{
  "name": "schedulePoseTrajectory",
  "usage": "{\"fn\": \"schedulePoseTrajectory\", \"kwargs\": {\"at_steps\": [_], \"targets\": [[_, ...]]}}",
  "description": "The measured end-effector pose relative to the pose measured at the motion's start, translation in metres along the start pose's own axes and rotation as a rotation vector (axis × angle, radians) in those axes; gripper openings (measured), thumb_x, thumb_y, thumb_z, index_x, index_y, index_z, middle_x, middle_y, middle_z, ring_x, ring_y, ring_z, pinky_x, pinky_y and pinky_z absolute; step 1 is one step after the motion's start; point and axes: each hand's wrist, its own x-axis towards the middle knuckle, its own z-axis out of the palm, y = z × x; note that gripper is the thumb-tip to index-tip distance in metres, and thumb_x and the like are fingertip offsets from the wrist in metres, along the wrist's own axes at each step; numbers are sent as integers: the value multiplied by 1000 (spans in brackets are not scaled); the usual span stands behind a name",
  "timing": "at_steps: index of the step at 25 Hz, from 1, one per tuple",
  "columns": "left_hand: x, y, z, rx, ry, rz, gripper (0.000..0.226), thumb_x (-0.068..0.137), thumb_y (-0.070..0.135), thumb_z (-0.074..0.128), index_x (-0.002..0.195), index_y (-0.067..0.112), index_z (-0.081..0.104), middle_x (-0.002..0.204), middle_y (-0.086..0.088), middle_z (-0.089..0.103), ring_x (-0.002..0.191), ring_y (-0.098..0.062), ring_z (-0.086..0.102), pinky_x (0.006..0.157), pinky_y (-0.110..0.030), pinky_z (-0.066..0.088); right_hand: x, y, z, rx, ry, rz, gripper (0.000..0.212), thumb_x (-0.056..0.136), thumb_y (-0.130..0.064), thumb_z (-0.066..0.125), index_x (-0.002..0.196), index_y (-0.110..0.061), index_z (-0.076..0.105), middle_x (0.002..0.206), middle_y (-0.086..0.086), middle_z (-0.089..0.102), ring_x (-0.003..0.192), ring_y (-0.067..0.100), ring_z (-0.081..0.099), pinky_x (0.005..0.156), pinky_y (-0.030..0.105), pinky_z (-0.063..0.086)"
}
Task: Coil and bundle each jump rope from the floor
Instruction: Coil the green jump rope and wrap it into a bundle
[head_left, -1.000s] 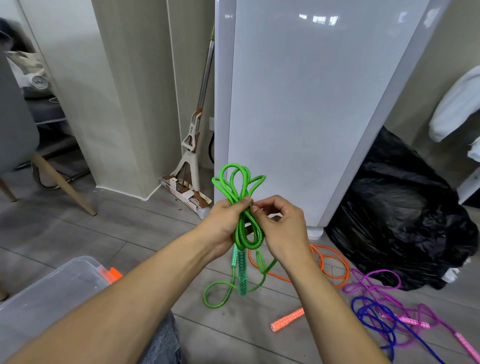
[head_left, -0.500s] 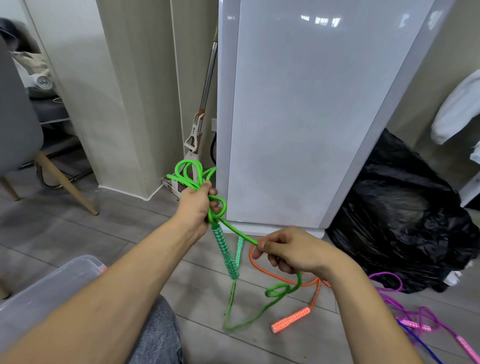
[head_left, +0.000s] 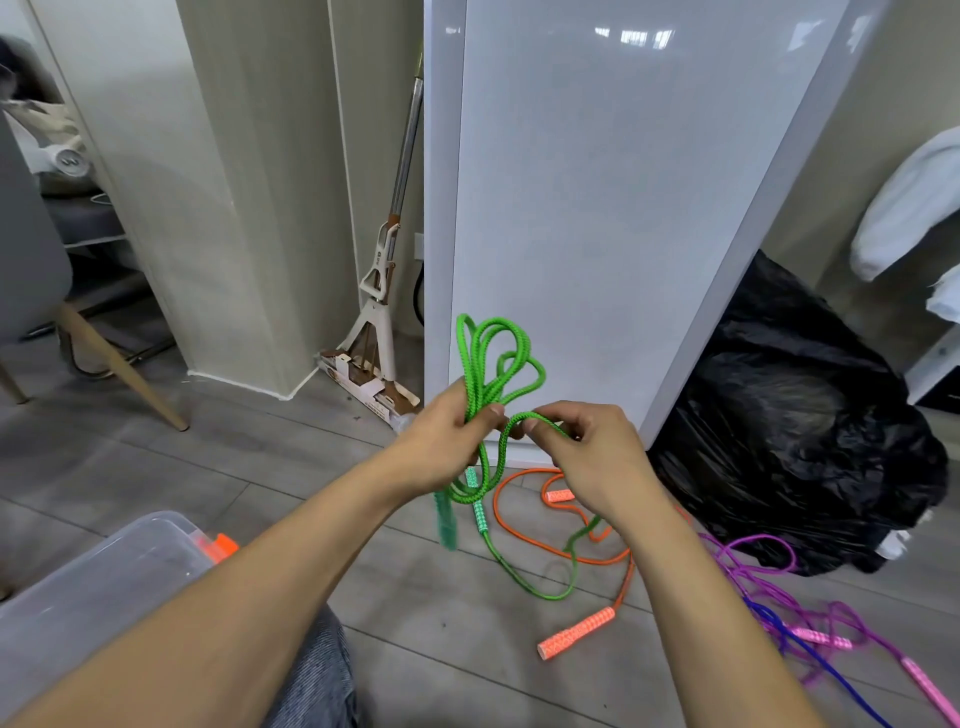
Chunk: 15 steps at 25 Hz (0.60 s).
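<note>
Above grey floor (head_left: 249, 457), upright loops of green jump rope (head_left: 491, 358) are gripped by the left hand (head_left: 441, 447); the free strand is pinched just beside by the right hand (head_left: 597, 462).

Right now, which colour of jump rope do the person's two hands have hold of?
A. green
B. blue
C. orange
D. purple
A: the left hand grips the coiled loops of the green rope and the right hand pinches a strand of it, while the orange rope and the purple rope lie on the floor.
</note>
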Motion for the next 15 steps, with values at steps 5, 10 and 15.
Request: {"fn": "schedulePoseTrajectory", "kwargs": {"at_steps": [5, 10, 15], "targets": [[-6, 9, 10, -40, -66, 41, 10, 101, 22, 53, 95, 15, 57, 75, 7, 69, 57, -16, 49, 53, -30, 43, -3, 0, 7, -2, 100, -17, 18, 92, -32, 67, 79, -23, 77, 61, 5, 60, 61, 22, 56, 60, 34, 47], [-9, 12, -2, 4, -168, -30, 12, 100, 15, 55, 90, 10, 57, 73, 1, 70, 73, -29, 69, 73, -40, 56, -4, 0, 9, -14, 111, 32, 11, 86, -37, 74, 82, -27, 78, 60, -7, 64, 61, 11, 60, 53, 26, 42], [-8, 10, -2, -150, -185, -161, 9, 100, 12, 51, 99, 4, 49, 82, -10, 54, 75, -31, 72, 68, -46, 57, -1, 3, 10, -38, 108, 24, 13, 86, -36, 75, 81, -24, 75, 59, -11, 58, 56, 2, 51, 49, 13, 32]]}}
